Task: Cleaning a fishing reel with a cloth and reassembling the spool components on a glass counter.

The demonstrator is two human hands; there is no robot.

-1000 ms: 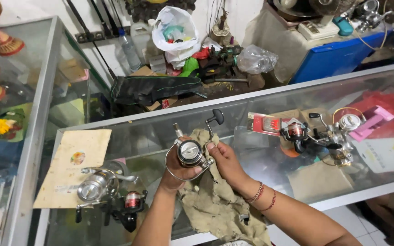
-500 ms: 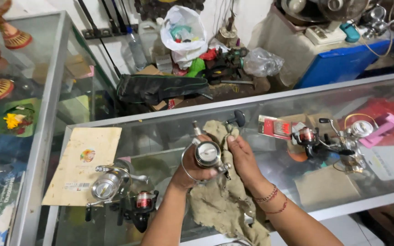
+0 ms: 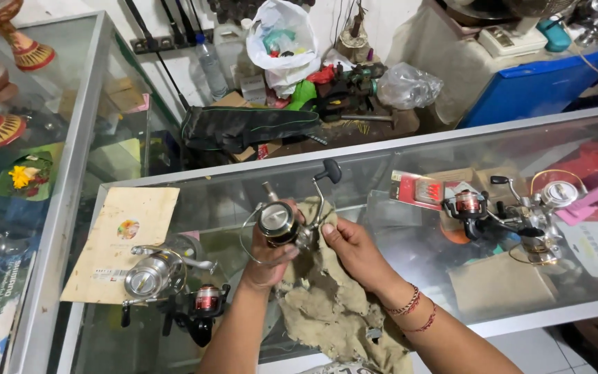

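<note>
My left hand [image 3: 269,257] grips the spinning reel [image 3: 282,223] by its body, right hand [image 3: 349,244] pinching the rag [image 3: 333,315] against it; looks solid, slick metal

we see left hand [image 3: 269,257] raised, fingers curled shut | right hand [image 3: 349,244] beside it, thumb and fingers pinched | forearms angled inward

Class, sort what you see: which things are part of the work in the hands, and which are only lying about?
In hand:
left hand
right hand
fishing reel
rag

Lying about:
silver reel
black reel
envelope
red-spool reel
white bag
bottle
</note>
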